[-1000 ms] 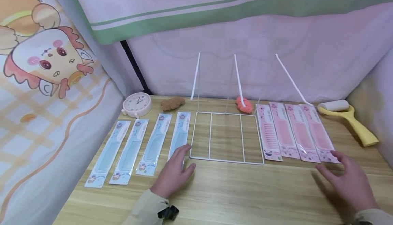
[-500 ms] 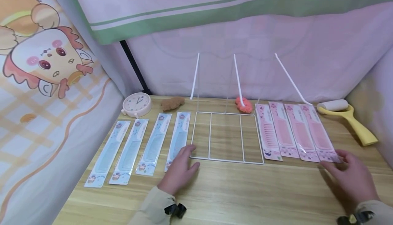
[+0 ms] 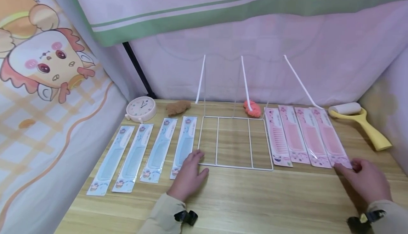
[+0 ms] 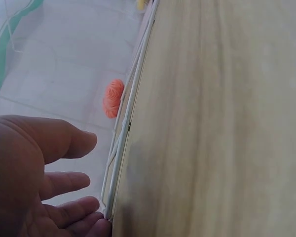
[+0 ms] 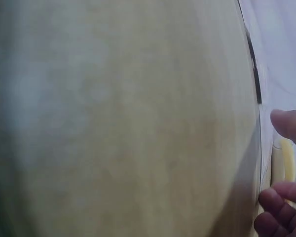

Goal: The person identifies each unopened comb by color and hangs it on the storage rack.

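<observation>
My right hand [image 3: 366,180] is at the near edge of the rightmost pink packaged comb [image 3: 332,140]. Its thumb and fingers are apart around the pack's corner, and the pack lies flat on the table. Three more pink packaged combs, such as the leftmost one [image 3: 278,138], lie beside it. My left hand [image 3: 188,177] rests relaxed by the near left corner of a white wire rack [image 3: 236,167], fingertips right at the frame. Under its fingers is the end of a blue packaged comb [image 3: 185,141]. Several blue packs, like the far left one [image 3: 109,161], lie in a slanted row.
Three white prongs, one in the middle [image 3: 244,81], stick up from the rack. Behind are a pink clock [image 3: 141,108], a brown clump [image 3: 177,107] and a coral clump [image 3: 253,110]. A yellow-handled lint roller [image 3: 369,127] lies at right. Curtains [image 3: 223,39] close off the back.
My right hand has come down to the rightmost pink pack, its thumb and fingers closer together. My left hand has shifted slightly right along the rack's corner.
</observation>
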`<action>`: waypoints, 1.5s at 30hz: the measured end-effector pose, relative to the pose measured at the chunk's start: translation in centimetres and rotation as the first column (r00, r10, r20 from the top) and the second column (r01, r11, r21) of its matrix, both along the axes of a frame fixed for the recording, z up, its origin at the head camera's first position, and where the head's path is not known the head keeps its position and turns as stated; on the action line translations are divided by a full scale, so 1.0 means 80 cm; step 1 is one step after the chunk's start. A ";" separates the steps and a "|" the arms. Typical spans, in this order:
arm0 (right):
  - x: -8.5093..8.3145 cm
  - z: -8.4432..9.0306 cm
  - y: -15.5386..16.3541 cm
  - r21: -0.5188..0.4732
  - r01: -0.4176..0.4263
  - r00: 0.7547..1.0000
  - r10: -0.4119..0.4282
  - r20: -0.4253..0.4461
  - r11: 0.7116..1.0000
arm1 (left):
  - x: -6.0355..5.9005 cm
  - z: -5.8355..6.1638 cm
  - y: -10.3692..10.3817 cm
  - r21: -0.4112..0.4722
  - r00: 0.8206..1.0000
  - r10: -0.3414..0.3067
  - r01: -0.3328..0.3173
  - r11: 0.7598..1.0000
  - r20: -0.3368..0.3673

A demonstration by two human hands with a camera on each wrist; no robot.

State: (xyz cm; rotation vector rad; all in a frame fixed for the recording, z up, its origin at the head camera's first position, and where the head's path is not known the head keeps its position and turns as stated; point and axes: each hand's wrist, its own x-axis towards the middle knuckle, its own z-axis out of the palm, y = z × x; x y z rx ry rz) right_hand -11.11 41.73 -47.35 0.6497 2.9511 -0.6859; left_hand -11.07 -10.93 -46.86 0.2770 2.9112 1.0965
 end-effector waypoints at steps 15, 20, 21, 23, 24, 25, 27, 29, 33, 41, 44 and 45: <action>-0.014 0.012 0.011 0.011 -0.035 0.981 0.032 0.191 0.999 | 0.000 0.003 0.002 -0.059 1.000 0.006 -0.004 0.998 0.021; -0.020 0.015 0.013 0.033 -0.086 0.978 0.078 0.193 0.996 | -0.010 0.005 0.002 -0.083 0.999 0.035 -0.033 0.996 0.019; -0.021 0.016 0.013 0.035 -0.093 0.977 0.085 0.197 0.995 | -0.012 0.005 0.002 -0.085 0.999 0.039 -0.037 0.996 0.019; -0.024 0.017 0.015 0.028 -0.089 0.972 0.081 0.220 0.996 | -0.017 0.004 0.002 -0.086 0.999 0.050 -0.047 0.995 0.022; -0.025 0.017 0.016 0.023 -0.087 0.970 0.079 0.230 0.996 | -0.018 0.003 0.002 -0.085 0.998 0.056 -0.053 0.995 0.028; -0.026 0.017 0.017 0.017 -0.088 0.967 0.081 0.243 0.996 | -0.020 0.003 0.002 -0.085 0.998 0.061 -0.058 0.995 0.033; -0.027 0.018 0.020 0.005 -0.104 0.959 0.099 0.266 0.995 | -0.022 0.002 0.001 -0.082 0.997 0.069 -0.066 0.994 0.032; -0.029 0.020 0.021 -0.007 -0.121 0.951 0.118 0.285 0.993 | -0.023 0.002 0.000 -0.076 0.997 0.074 -0.071 0.995 0.032; -0.033 0.027 0.023 -0.028 -0.158 0.934 0.159 0.320 0.987 | -0.023 0.004 0.000 -0.069 0.997 0.075 -0.073 0.995 0.034; -0.034 0.032 0.017 -0.061 -0.105 0.937 0.119 0.327 0.993 | -0.023 0.002 0.001 -0.069 0.997 0.074 -0.071 0.995 0.032; -0.033 0.029 0.015 -0.072 -0.050 0.957 0.069 0.282 0.996 | -0.023 0.002 0.000 -0.066 0.997 0.071 -0.069 0.995 0.028; -0.032 0.028 0.015 -0.079 -0.033 0.961 0.053 0.271 0.996 | -0.023 0.002 0.000 -0.066 0.997 0.070 -0.068 0.995 0.029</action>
